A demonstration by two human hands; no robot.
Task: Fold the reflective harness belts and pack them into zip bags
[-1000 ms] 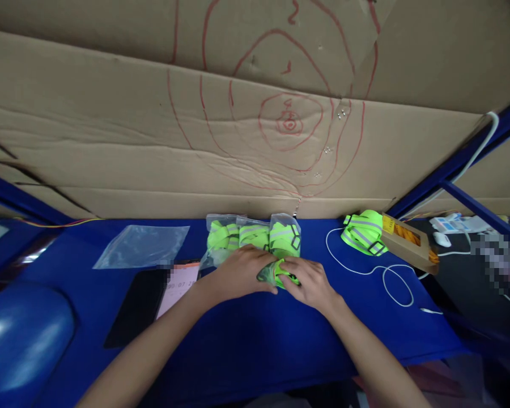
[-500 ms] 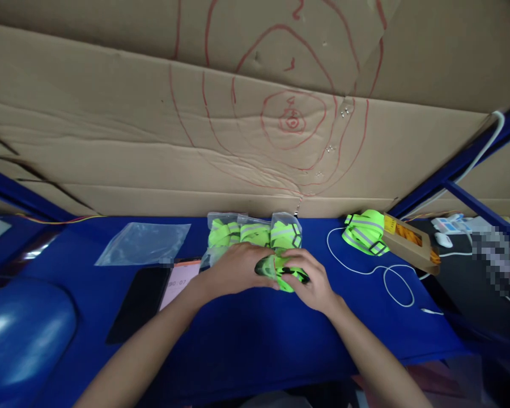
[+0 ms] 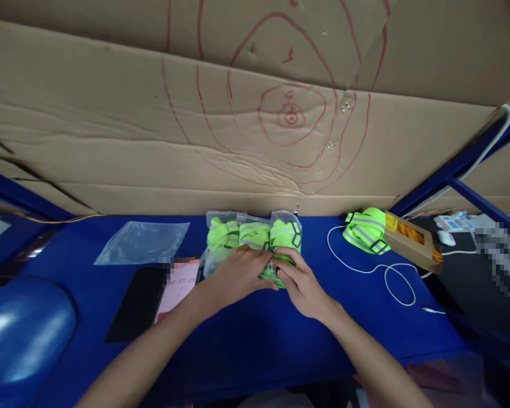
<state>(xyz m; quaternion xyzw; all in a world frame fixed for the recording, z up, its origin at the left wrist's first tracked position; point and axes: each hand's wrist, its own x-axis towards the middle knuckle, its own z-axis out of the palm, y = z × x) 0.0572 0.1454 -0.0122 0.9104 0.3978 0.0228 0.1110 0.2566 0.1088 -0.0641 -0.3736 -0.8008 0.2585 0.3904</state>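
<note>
both hands, left (image 3: 238, 271) and right (image 3: 302, 283), clench one green strap bundle (image 3: 275, 270) at the tabletop's (image 3: 246, 334) far edge, keeping it folded, against bagged bundles (image 3: 255, 233).

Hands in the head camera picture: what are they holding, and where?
Both hands, left hand and right hand, pinch a bundled green strap by its two ends.
</note>
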